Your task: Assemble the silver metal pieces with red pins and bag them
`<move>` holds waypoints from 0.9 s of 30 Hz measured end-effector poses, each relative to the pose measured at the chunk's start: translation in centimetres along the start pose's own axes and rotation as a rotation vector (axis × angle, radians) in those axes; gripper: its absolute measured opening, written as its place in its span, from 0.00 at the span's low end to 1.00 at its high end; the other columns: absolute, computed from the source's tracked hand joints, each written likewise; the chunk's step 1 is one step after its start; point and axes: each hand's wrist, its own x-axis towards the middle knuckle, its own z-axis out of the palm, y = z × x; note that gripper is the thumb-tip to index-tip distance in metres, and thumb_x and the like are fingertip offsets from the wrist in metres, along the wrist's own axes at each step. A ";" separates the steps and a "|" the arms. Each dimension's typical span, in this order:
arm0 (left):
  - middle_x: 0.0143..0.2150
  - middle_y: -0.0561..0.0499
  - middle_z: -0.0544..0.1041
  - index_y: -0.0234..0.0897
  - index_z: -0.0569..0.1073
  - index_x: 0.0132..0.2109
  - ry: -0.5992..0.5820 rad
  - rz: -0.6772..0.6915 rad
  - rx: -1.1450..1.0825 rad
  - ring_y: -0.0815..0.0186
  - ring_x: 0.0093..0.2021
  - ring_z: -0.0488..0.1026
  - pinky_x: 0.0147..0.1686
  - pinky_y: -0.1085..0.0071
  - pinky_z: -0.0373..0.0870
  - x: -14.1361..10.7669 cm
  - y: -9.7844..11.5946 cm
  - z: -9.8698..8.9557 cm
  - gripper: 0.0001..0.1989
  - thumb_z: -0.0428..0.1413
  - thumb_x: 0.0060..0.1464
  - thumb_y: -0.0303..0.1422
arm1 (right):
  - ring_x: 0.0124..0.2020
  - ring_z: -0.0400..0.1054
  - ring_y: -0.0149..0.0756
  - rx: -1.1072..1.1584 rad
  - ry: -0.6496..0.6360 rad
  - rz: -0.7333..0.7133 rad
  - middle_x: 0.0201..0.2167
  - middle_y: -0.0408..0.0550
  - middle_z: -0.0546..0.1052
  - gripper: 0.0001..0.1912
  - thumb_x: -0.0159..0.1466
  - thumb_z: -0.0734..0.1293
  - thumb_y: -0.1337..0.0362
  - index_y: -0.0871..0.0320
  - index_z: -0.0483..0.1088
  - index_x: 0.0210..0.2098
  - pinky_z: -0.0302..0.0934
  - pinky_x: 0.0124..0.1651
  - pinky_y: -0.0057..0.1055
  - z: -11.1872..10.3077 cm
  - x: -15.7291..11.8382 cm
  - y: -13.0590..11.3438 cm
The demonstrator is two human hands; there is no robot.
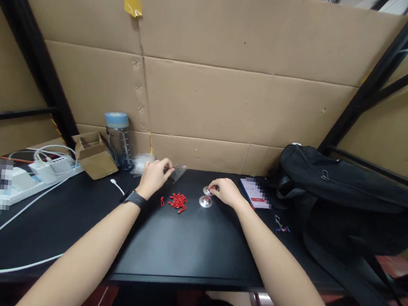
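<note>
My left hand (156,173), with a black watch on its wrist, is closed at the fingertips on a small clear plastic bag (179,172) at the back of the table. Below it lies a heap of red cord loops (177,201), with one loop (162,201) apart to the left. Two small, silver, domed metal discs that look like finger cymbals, each with red at its centre, are at the middle. My right hand (225,191) pinches the red centre of the farther finger cymbal (206,190). The nearer finger cymbal (205,202) rests flat on the table.
A phone (256,193), a keyring (281,225) and a black backpack (344,200) are at the right. On the left stand a bottle (120,142), an opened cardboard box (95,154) and a power strip (48,171) with white cables. Cardboard walls (212,101) enclose the black table (187,252).
</note>
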 end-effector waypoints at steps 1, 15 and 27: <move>0.39 0.52 0.81 0.42 0.71 0.41 -0.016 0.037 -0.009 0.59 0.41 0.75 0.43 0.63 0.58 -0.2 0.9 0.5 0.05 0.56 0.62 0.37 | 0.38 0.75 0.35 -0.013 0.004 0.008 0.36 0.43 0.83 0.09 0.62 0.69 0.68 0.50 0.80 0.38 0.59 0.41 0.27 0.1 0.0 0.0; 0.49 0.49 0.78 0.46 0.74 0.51 -0.272 0.624 -0.129 0.60 0.50 0.71 0.49 0.63 0.59 -3.0 9.7 0.4 0.11 0.50 0.67 0.37 | 0.44 0.76 0.39 -0.119 -0.046 0.046 0.40 0.45 0.83 0.08 0.64 0.69 0.62 0.50 0.80 0.40 0.62 0.44 0.29 0.3 0.3 -0.1; 0.38 0.45 0.79 0.41 0.77 0.38 -0.253 0.605 0.032 0.56 0.46 0.71 0.46 0.60 0.55 -3.3 9.9 0.5 0.08 0.53 0.63 0.32 | 0.45 0.76 0.43 -0.232 -0.082 0.109 0.41 0.50 0.82 0.07 0.65 0.68 0.62 0.52 0.79 0.36 0.62 0.48 0.32 0.1 0.5 -1.0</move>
